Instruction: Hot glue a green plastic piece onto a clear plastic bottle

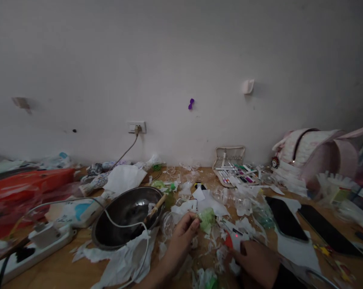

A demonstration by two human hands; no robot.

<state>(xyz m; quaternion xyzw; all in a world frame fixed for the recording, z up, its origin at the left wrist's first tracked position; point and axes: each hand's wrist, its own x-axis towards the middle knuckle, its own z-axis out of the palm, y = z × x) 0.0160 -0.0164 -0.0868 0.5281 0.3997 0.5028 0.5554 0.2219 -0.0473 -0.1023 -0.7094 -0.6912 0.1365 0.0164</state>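
Observation:
My left hand point(184, 233) is closed in a pinch, thumb against forefinger, at the edge of a pale green, crumpled see-through piece point(207, 220). Over on the right, the fingers of my right hand point(256, 259) are wrapped round a white hand tool point(238, 240) with a small glowing red light. An orange-red part point(229, 241) shows on the tool's left side, but my fingers and the dim light hide its lower end. Torn white paper and clear plastic scraps lie around and beneath both hands. Behind my left hand is a clear plastic bottle piece point(168, 223).
A dark metal bowl point(121, 216) with a wooden-handled tool point(156, 208) stands left, a white cable crossing it. Further left are a power strip point(33, 249) and red plastic bag point(33, 180). Markers in a case point(229, 149), two phones point(285, 218) and a pink-white backpack point(314, 156) sit right.

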